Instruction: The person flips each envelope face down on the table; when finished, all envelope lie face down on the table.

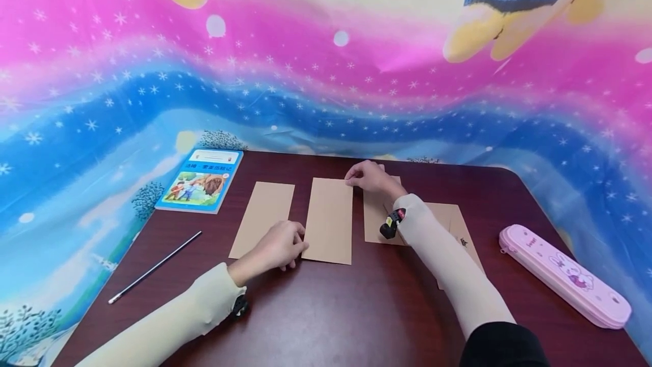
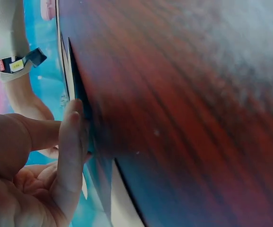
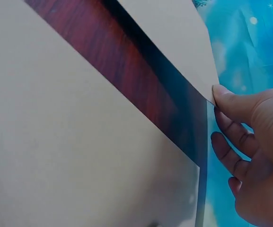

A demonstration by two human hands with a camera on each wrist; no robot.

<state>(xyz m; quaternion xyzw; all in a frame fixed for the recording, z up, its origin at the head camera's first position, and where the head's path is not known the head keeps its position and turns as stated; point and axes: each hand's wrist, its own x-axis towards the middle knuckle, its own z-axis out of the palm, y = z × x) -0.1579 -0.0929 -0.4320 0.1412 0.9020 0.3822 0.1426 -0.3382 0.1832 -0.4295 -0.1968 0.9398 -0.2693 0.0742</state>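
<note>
Inspecting paper [image 1: 330,222] | I judge it light, thin, creasable | left grip [image 1: 279,245], right grip [image 1: 373,177] pinching diagonal corners, the best hold

Study-desk setting — dark wood-grain table [image 1: 326,316], illustrated book [image 1: 201,182], pencil [image 1: 155,267], pink pencil case [image 1: 562,275], cartoon-printed cloth [image 1: 305,61] behind

Tabletop [image 1: 326,310]: glossy, dark reddish-brown, wood-grained; far right corner rounded.
Far left: blue-covered book [image 1: 201,183] with illustrated front, lying flat.
Near left: slim dark pencil [image 1: 155,268] with pale eraser end, laid diagonally.
Left of centre: rectangular light-brown paper sheet [image 1: 265,208].
Right of centre: two further light-brown paper sheets [image 1: 374,221], partly hidden; small black mark on the outer.
Right side: oblong pink pencil case [image 1: 555,273], rabbit print, aslant.
</note>
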